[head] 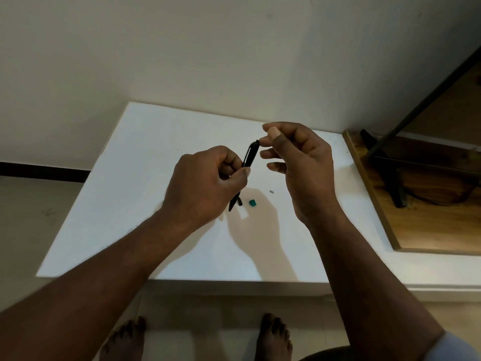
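Note:
A black pen (249, 158) with a clip is held upright and slightly tilted above a white table (135, 194). My left hand (205, 186) grips the pen round its lower half, and the tip pokes out below my fist. My right hand (299, 162) pinches the pen's top end between thumb and forefinger, its other fingers loosely curled. On the table below lie a short black piece (239, 201), a small green piece (252, 202) and a tiny white piece (271, 191).
The table stands in a corner against pale walls. A wooden surface (426, 225) with dark metal legs (390, 173) adjoins the table's right side. My bare feet (273, 337) stand on the floor below the table's front edge.

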### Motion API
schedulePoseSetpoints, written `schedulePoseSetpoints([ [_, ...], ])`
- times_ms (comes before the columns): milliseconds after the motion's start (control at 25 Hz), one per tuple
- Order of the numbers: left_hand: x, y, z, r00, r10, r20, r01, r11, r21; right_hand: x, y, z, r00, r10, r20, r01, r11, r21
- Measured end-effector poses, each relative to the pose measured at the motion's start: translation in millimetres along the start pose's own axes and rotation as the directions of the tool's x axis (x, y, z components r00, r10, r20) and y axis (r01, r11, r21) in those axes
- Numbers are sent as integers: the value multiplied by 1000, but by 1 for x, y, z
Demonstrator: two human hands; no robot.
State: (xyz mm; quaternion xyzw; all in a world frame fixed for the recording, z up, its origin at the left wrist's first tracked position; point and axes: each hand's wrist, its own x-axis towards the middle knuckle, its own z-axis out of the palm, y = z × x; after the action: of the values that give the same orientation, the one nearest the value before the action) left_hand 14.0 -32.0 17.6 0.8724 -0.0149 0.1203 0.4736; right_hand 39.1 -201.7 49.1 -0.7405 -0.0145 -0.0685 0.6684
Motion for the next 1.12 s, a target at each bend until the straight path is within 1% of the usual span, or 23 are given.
schedulePoseSetpoints([
  [80, 1, -2, -2, 1000, -5, -16, 6, 1000, 24, 2, 1, 1, 1000, 18, -8, -18, 1000, 10],
  [160, 2, -4, -3, 999, -17, -34, 18, 999, 47, 3, 5, 2, 999, 54, 3, -54, 998, -19],
  [240, 3, -5, -2, 997, -64, -41, 66, 996, 59, 2, 11, 2, 994, 104, 22, -101, 990, -93],
  [360, 6, -9, -1, 984, -176, -34, 178, 980, 90, 0, 20, 2, 984, 174, 43, -157, 952, -263],
  [440, 7, -12, -4, 970, -243, -24, 244, 968, 55, -1, 25, 4, 980, 183, 79, -137, 908, -396],
  [520, 9, -14, -6, 954, -301, -18, 300, 954, -16, -2, 29, 5, 979, 160, 128, -71, 852, -519],
  [600, 11, -15, -6, 947, -321, -20, 320, 947, -18, -2, 32, 6, 973, 148, 176, -9, 788, -615],
  [720, 11, -19, -4, 946, -324, -5, 323, 942, 90, -3, 36, 5, 951, 211, 224, 9, 708, -706],
  [880, 10, -29, 1, 936, -347, 56, 321, 910, 261, -3, 42, 4, 930, 281, 237, 9, 626, -779],
  [960, 10, -32, 4, 933, -356, 53, 321, 890, 323, -2, 43, 4, 930, 288, 230, 8, 609, -793],
  [1120, 9, -35, 7, 942, -333, 38, 293, 874, 389, -4, 44, 3, 935, 281, 219, 8, 597, -802],
])
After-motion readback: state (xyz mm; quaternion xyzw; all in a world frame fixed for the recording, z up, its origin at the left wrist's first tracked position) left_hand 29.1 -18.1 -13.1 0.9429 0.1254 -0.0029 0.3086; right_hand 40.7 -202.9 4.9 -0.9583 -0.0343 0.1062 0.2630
